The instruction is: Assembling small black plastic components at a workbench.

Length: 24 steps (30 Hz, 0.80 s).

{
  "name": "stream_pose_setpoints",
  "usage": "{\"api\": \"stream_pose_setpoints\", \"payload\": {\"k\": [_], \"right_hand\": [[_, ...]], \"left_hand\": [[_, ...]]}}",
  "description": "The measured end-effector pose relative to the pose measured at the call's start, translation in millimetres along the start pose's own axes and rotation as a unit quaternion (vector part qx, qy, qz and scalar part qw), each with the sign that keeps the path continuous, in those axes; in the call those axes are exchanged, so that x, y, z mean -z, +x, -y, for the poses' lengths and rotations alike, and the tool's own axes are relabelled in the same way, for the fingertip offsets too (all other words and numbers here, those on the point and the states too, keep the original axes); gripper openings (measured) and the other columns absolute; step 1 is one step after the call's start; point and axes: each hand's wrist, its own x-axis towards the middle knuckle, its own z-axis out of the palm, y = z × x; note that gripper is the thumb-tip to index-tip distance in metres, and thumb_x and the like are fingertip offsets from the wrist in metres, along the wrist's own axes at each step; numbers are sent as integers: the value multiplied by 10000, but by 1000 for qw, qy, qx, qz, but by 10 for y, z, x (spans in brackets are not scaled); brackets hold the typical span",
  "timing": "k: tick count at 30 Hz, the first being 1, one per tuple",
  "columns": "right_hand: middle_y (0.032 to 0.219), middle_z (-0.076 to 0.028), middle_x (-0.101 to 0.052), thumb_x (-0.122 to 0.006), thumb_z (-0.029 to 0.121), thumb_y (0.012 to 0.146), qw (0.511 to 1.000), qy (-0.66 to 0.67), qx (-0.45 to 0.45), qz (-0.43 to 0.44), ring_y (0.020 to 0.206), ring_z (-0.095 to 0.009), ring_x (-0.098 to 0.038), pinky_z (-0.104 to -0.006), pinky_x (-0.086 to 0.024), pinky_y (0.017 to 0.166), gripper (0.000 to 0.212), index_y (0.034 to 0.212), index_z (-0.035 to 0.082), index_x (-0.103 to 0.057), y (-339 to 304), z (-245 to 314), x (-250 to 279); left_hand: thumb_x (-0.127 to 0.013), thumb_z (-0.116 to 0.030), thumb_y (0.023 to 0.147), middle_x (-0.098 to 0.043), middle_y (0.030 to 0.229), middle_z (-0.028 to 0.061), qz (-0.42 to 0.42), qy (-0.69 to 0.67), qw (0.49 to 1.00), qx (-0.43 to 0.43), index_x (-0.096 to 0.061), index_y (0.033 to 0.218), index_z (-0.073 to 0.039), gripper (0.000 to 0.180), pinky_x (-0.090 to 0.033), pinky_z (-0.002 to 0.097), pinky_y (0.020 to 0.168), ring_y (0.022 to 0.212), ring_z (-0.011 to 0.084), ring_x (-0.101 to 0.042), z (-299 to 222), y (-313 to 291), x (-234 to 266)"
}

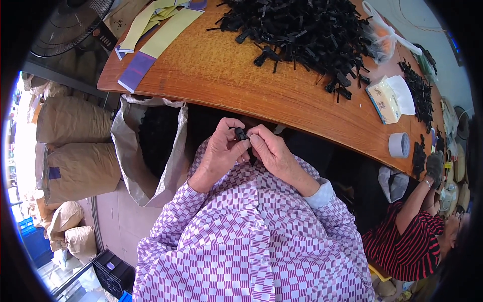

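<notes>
Evidently the work is all at the fingertips. Small black part (240,134) held up before the chest, just off the near edge of the bench (201,68). Left hand (217,153) closed round it, thumb and fingers pinching; right hand (270,151) narrow, thumb and forefinger gathered at the part's right side. Fingers hide much of it; cannot tell its exact fit or whether a second piece is in there.

My reading of good practice: let the left grip steady the body, let the right make only small, straight pushes or pulls. Twisting might strain something so slight. Forearms kept close to the body should help; so should turning the part to the light.

Left of the lap, a sack (132,163) gaping, dark inside. On the bench, a heap (297,32) of black parts. Farther right, a co-worker's gloved hand (433,166).
</notes>
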Motion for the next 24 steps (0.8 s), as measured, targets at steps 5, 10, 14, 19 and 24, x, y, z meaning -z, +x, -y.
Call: {"api": "stream_pose_setpoints", "payload": {"k": [5, 10, 14, 19, 24], "right_hand": [[676, -63, -510, -470, 160, 980, 1000, -3, 16, 2, 598, -112, -489, -259, -400, 538, 160, 1013, 9, -510, 12, -31, -20], [658, -8, -466, -460, 166, 990, 999, -6, 30, 8, 589, -67, -438, -222, -370, 518, 158, 1026, 20, -509, 36, -36, -30], [648, -12, -470, -456, 160, 989, 999, -20, 21, 13, 585, -74, -449, -227, -375, 518, 152, 1022, 20, -507, 39, -60, -41], [649, -15, -478, -446, 150, 990, 999, -28, 14, 25, 581, -79, -453, -232, -383, 519, 143, 998, 18, -500, 43, -92, -39], [673, -20, -481, -440, 139, 990, 999, -27, 21, 25, 590, -81, -453, -231, -387, 525, 139, 989, 13, -497, 61, -122, -50]], "left_hand": [[-556, 19, 890, -564, 858, 40, 6, 31, 999, -26, -393, 1115, -68, 291, -456, 184, 547, 648, 76, -580, 56, 13, 0], [-553, 32, 883, -551, 864, 38, 1, 27, 999, -21, -388, 1098, -66, 288, -454, 184, 535, 641, 70, -573, 67, 36, 12], [-558, 32, 879, -548, 856, 36, -5, 42, 999, -17, -386, 1091, -61, 288, -453, 186, 519, 642, 67, -572, 69, 37, 9], [-541, 64, 862, -517, 820, 16, -9, 100, 994, -33, -390, 1068, -53, 281, -450, 179, 521, 653, 47, -550, 118, 55, 35], [-534, 97, 842, -484, 792, 0, 2, 188, 980, -62, -398, 1040, -42, 278, -455, 179, 534, 669, 31, -525, 157, 108, 99]]}}
